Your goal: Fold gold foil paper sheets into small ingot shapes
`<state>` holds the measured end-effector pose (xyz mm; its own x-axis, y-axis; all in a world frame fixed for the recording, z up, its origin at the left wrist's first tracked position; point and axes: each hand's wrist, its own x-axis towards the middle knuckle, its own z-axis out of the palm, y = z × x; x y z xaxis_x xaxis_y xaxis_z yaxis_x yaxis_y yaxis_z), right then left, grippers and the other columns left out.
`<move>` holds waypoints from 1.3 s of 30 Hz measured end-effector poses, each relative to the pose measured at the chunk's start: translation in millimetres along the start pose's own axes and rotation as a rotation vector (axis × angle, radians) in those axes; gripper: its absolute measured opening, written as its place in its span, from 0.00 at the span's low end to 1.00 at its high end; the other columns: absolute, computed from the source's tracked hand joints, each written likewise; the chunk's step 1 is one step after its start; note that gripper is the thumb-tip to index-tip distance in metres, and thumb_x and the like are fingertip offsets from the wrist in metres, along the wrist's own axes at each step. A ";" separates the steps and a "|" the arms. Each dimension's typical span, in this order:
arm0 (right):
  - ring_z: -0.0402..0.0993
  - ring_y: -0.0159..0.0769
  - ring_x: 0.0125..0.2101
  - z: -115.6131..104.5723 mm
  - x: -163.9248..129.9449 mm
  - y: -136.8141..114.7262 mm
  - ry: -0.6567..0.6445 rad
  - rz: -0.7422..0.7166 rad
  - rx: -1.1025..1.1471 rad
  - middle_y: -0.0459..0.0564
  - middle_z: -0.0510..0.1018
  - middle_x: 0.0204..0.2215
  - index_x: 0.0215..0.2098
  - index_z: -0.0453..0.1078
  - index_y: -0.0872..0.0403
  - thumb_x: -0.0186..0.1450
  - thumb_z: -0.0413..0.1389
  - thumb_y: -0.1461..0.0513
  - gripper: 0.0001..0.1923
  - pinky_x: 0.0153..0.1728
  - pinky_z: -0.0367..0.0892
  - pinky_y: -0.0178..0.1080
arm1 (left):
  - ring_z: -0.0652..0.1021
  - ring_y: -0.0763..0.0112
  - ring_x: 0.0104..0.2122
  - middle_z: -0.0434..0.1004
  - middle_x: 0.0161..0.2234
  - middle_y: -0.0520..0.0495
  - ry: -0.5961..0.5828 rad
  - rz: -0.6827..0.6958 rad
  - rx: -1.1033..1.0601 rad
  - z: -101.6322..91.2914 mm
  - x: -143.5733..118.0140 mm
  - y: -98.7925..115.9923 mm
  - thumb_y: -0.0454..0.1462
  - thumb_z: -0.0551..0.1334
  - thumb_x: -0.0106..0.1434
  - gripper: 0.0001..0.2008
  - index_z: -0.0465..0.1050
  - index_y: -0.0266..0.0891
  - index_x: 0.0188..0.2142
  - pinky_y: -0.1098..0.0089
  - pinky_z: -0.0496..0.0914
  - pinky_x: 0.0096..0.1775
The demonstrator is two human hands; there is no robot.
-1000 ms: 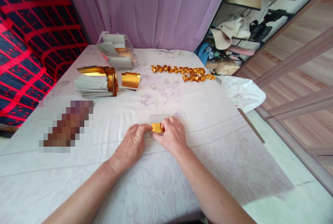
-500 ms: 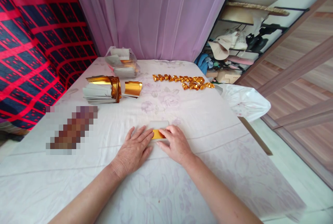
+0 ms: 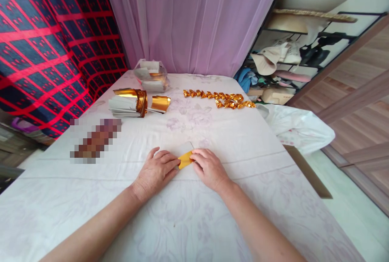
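Note:
A sheet of gold foil paper, partly folded over with its pale backing showing at the far side, lies on the cloth between my hands. The fingers of my left hand are bent and pinch its left end. At the other end, my right hand grips the paper between thumb and fingers. The sheet sits tilted, its right side farther from me. Beyond it lies a stack of gold foil sheets, grey backs showing. Folded gold paper pieces stand in rows at the back right.
A clear plastic bag with more paper stands at the table's back. A blurred patch hides something on the left. A white plastic bag and a crowded shelf are beyond the right edge; a purple curtain hangs behind.
The paper has turned from straight to slanted. My left fingers, flatter before, have curled onto its end, and my right hand has shifted slightly right. The camera view has shifted.

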<state>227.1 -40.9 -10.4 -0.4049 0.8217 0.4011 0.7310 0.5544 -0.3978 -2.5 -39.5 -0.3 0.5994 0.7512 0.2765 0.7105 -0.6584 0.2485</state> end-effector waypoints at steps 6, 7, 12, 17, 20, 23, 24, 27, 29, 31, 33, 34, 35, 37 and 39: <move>0.72 0.40 0.43 0.6 2.9 8.5 -0.012 -0.052 0.035 0.52 0.77 0.43 0.41 0.74 0.53 0.62 0.55 0.70 0.11 0.47 0.69 0.44 | 0.76 0.60 0.42 0.80 0.39 0.49 -0.032 0.002 0.046 -2.7 11.0 1.8 0.44 0.63 0.65 0.10 0.78 0.46 0.43 0.44 0.55 0.57; 0.72 0.40 0.43 1.4 3.3 9.4 -0.005 -0.054 0.037 0.52 0.77 0.43 0.40 0.74 0.53 0.62 0.55 0.70 0.11 0.47 0.69 0.44 | 0.76 0.60 0.42 0.81 0.39 0.49 -0.029 0.004 0.057 -2.8 11.6 1.7 0.45 0.62 0.65 0.10 0.78 0.46 0.42 0.45 0.56 0.57; 0.71 0.41 0.43 1.9 2.7 7.2 0.005 -0.067 -0.006 0.53 0.77 0.43 0.41 0.74 0.53 0.62 0.55 0.69 0.10 0.47 0.68 0.45 | 0.76 0.62 0.41 0.81 0.40 0.48 -0.005 0.030 0.123 -1.5 9.4 3.1 0.47 0.57 0.69 0.14 0.78 0.46 0.45 0.47 0.56 0.57; 0.70 0.43 0.42 0.7 3.0 -3.7 0.003 -0.102 -0.110 0.51 0.76 0.41 0.40 0.75 0.51 0.63 0.58 0.64 0.07 0.43 0.67 0.44 | 0.77 0.62 0.41 0.81 0.40 0.47 0.005 0.018 0.158 -1.2 8.0 5.9 0.48 0.52 0.71 0.18 0.77 0.45 0.46 0.49 0.58 0.57; 0.70 0.41 0.39 5.0 6.1 -9.6 -0.027 -0.127 -0.129 0.50 0.76 0.36 0.36 0.76 0.50 0.65 0.59 0.61 0.03 0.39 0.66 0.43 | 0.77 0.64 0.41 0.81 0.41 0.47 -0.005 0.000 0.134 -2.6 9.1 7.1 0.47 0.52 0.71 0.18 0.77 0.45 0.46 0.51 0.59 0.56; 0.70 0.39 0.36 10.7 9.3 -12.6 -0.036 -0.124 -0.121 0.49 0.75 0.32 0.32 0.75 0.50 0.66 0.57 0.61 0.06 0.36 0.66 0.41 | 0.77 0.64 0.41 0.81 0.41 0.47 -0.011 -0.011 0.100 -3.9 9.7 6.9 0.47 0.52 0.71 0.17 0.78 0.45 0.45 0.54 0.61 0.54; 0.71 0.39 0.35 12.3 9.9 -12.9 -0.030 -0.114 -0.119 0.49 0.75 0.31 0.31 0.75 0.51 0.67 0.57 0.62 0.07 0.35 0.66 0.41 | 0.77 0.64 0.41 0.81 0.41 0.46 -0.014 -0.008 0.091 -4.1 9.7 6.5 0.47 0.52 0.71 0.17 0.78 0.44 0.45 0.55 0.62 0.53; 0.71 0.38 0.34 15.1 10.2 -12.6 -0.002 -0.080 -0.116 0.50 0.75 0.31 0.32 0.75 0.51 0.67 0.56 0.64 0.07 0.35 0.66 0.41 | 0.77 0.63 0.41 0.80 0.41 0.45 -0.002 -0.019 0.062 -3.7 9.2 4.3 0.49 0.56 0.68 0.17 0.78 0.43 0.45 0.58 0.66 0.49; 0.71 0.38 0.34 15.8 9.7 -12.1 0.010 -0.070 -0.115 0.49 0.75 0.30 0.32 0.75 0.51 0.66 0.57 0.64 0.07 0.35 0.66 0.40 | 0.77 0.63 0.41 0.80 0.39 0.45 0.022 -0.054 0.035 -2.7 9.0 2.4 0.47 0.58 0.68 0.15 0.78 0.42 0.43 0.59 0.67 0.48; 0.71 0.38 0.33 16.2 9.2 -12.2 0.016 -0.061 -0.115 0.49 0.75 0.29 0.31 0.75 0.51 0.66 0.57 0.64 0.07 0.34 0.66 0.40 | 0.77 0.64 0.40 0.80 0.38 0.46 0.035 -0.084 0.012 -1.3 9.0 0.6 0.44 0.57 0.68 0.12 0.78 0.42 0.41 0.60 0.67 0.47; 0.71 0.38 0.33 16.3 8.8 -13.3 0.021 -0.038 -0.109 0.48 0.74 0.29 0.30 0.74 0.50 0.65 0.57 0.65 0.07 0.34 0.65 0.40 | 0.77 0.65 0.40 0.80 0.37 0.46 0.038 -0.099 -0.003 0.4 9.3 -0.8 0.42 0.57 0.69 0.11 0.77 0.42 0.39 0.61 0.67 0.46; 0.71 0.38 0.33 16.1 8.6 -14.3 0.022 -0.020 -0.103 0.48 0.74 0.29 0.30 0.74 0.50 0.65 0.57 0.65 0.07 0.34 0.65 0.40 | 0.77 0.65 0.39 0.80 0.37 0.47 0.039 -0.106 -0.010 1.2 9.6 -1.1 0.41 0.57 0.69 0.11 0.77 0.42 0.38 0.61 0.67 0.46; 0.71 0.38 0.33 15.8 8.5 -15.5 0.020 -0.003 -0.093 0.48 0.74 0.29 0.30 0.74 0.50 0.65 0.57 0.65 0.06 0.34 0.65 0.40 | 0.77 0.65 0.39 0.80 0.36 0.47 0.048 -0.119 -0.022 2.0 9.9 -1.2 0.41 0.57 0.68 0.11 0.77 0.42 0.38 0.61 0.67 0.45; 0.71 0.39 0.33 14.7 8.5 -18.2 0.005 0.031 -0.070 0.48 0.75 0.30 0.32 0.74 0.51 0.65 0.57 0.64 0.05 0.34 0.64 0.40 | 0.77 0.66 0.37 0.79 0.35 0.47 0.069 -0.149 -0.048 3.3 10.7 -0.5 0.41 0.58 0.68 0.10 0.77 0.42 0.36 0.62 0.68 0.44; 0.71 0.40 0.34 13.2 8.6 -20.6 -0.010 0.062 -0.057 0.49 0.75 0.30 0.33 0.74 0.51 0.65 0.57 0.62 0.04 0.34 0.64 0.41 | 0.77 0.66 0.36 0.79 0.34 0.48 0.082 -0.167 -0.073 4.0 11.5 0.9 0.41 0.59 0.68 0.09 0.77 0.42 0.36 0.62 0.68 0.43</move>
<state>201.3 -43.5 -9.6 -0.3629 0.8558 0.3687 0.7851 0.4940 -0.3737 6.5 -31.3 -0.6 0.4416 0.8458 0.2994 0.7671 -0.5290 0.3630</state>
